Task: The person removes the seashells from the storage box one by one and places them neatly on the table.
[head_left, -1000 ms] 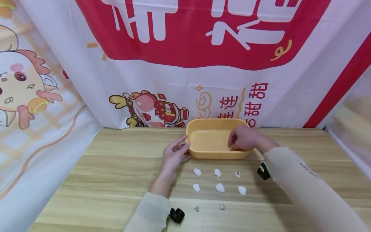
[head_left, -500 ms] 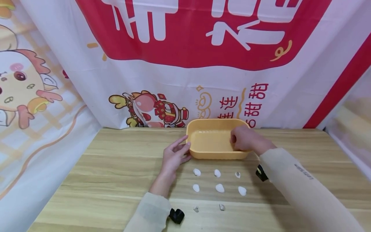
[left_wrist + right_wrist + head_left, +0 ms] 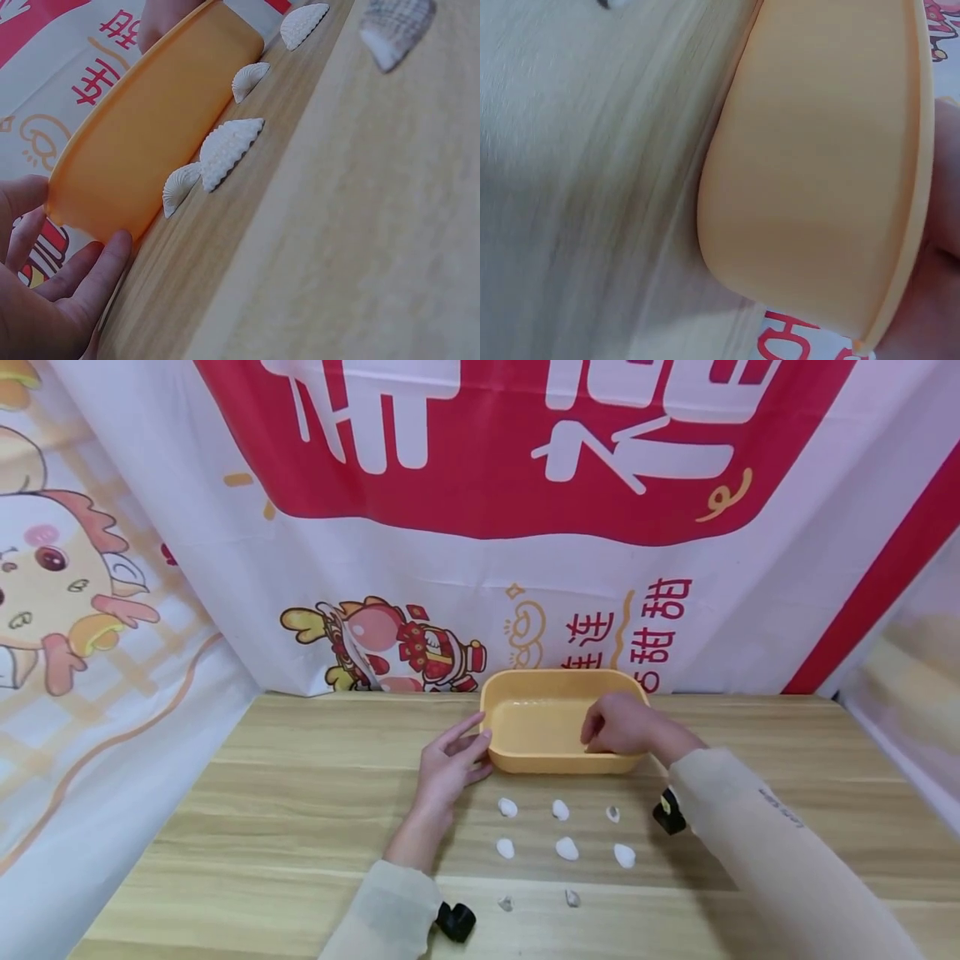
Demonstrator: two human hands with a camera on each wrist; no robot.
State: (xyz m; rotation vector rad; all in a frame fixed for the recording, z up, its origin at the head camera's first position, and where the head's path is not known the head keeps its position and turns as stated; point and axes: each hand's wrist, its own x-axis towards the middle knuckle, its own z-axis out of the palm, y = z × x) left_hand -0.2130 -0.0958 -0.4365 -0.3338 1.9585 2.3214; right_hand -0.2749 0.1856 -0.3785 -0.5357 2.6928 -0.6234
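Observation:
A yellow plastic basin (image 3: 566,764) stands at the back of the table, against the wall cloth. My left hand (image 3: 444,768) touches its left end with fingers extended; in the left wrist view the fingertips (image 3: 116,244) rest against the basin wall. My right hand (image 3: 618,724) reaches over the front rim into the basin's right side, fingers bent downward. The front wall partly hides those fingertips, and whether they pinch anything is unclear. White seashells (image 3: 567,848) lie in rows in front of the basin, with two greyish shells (image 3: 572,898) nearest me.
The wood-grain table (image 3: 300,827) extends to both sides of the basin. A printed cloth (image 3: 480,560) hangs right behind it. Black wrist straps (image 3: 456,922) are on both forearms.
Inside the basin, my right hand has shifted slightly, first rightward and then back to the left. My left hand, the basin and the shells stay put.

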